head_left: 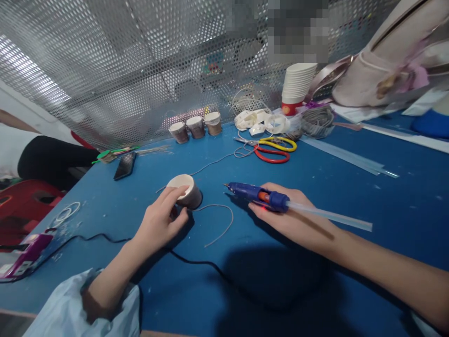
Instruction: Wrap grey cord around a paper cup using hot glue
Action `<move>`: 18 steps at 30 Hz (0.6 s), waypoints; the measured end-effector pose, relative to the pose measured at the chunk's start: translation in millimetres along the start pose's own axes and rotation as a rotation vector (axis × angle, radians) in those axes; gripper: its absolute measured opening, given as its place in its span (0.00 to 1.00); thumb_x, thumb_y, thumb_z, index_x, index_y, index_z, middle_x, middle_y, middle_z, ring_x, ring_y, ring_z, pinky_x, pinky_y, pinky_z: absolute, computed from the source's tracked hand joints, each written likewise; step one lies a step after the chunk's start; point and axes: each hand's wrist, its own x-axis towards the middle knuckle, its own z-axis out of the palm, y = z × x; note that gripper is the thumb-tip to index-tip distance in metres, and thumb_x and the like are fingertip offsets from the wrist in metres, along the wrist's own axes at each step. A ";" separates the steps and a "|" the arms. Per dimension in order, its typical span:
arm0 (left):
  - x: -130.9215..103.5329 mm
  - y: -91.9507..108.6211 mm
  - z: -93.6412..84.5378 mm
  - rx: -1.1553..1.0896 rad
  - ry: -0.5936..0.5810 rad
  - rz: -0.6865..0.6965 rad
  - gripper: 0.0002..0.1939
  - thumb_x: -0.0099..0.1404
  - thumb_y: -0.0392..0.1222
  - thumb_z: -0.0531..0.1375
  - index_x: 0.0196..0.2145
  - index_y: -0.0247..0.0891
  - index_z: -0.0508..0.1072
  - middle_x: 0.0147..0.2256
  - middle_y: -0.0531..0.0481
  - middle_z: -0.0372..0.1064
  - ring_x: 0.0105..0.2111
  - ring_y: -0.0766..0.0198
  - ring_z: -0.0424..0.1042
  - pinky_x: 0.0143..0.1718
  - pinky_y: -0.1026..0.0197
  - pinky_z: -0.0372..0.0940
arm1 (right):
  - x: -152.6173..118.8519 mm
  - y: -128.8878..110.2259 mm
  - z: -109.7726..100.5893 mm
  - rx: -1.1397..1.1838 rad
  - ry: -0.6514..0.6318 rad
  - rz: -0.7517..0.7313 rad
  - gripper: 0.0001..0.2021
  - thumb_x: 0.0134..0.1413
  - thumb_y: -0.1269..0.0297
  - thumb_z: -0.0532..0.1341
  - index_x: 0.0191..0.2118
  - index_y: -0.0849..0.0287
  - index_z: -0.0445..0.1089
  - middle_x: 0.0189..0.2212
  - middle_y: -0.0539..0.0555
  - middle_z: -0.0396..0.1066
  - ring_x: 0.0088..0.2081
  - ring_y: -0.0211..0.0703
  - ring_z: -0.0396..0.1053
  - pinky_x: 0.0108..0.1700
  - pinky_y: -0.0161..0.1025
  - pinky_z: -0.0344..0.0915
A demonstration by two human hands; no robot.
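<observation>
My left hand [161, 220] is closed on a small, short paper cup [192, 195], fingers over its rim and thumb low at its side. The cup stands on the blue table, its open top tipped a little toward me. A thin grey cord [231, 220] trails from beside the cup and curls on the table. My right hand [280, 213] is wrapped around a blue hot glue gun [245, 191], its nozzle pointing left toward the cup, a small gap away. From the back of the gun sticks a long clear glue stick [329, 216]. A red light glows under it.
Behind stand several small cups [195, 127], a stack of paper cups [298, 89], scissors [273, 150], white ribbon [256, 121] and grey yarn [317, 120]. Glue sticks [351, 157] lie right. A phone [125, 166] and power strip [30, 252] are left; a black cable [196, 261] crosses the front.
</observation>
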 end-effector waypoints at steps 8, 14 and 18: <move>2.8 3.6 -13.1 -0.064 0.073 -0.004 0.23 0.57 0.30 0.53 0.51 0.41 0.65 0.47 0.45 0.65 0.24 0.72 0.66 0.26 0.67 0.63 | -0.6 0.4 0.3 -0.008 0.003 -0.016 0.07 0.50 0.59 0.59 0.27 0.54 0.64 0.20 0.45 0.65 0.20 0.36 0.60 0.23 0.33 0.56; 5.0 -3.5 -21.7 -0.048 0.040 0.019 0.16 0.59 0.32 0.53 0.45 0.41 0.70 0.47 0.44 0.68 0.28 0.68 0.68 0.28 0.64 0.65 | -1.4 2.2 0.1 -0.016 -0.010 -0.026 0.07 0.51 0.58 0.58 0.27 0.54 0.64 0.20 0.46 0.65 0.20 0.36 0.60 0.23 0.32 0.56; 6.9 -9.3 -20.9 -0.079 -0.048 0.055 0.12 0.62 0.35 0.53 0.42 0.40 0.71 0.43 0.44 0.70 0.37 0.62 0.71 0.34 0.62 0.66 | -1.2 1.0 -0.1 -0.028 -0.008 -0.021 0.08 0.50 0.57 0.58 0.26 0.54 0.64 0.20 0.46 0.64 0.20 0.36 0.59 0.22 0.32 0.56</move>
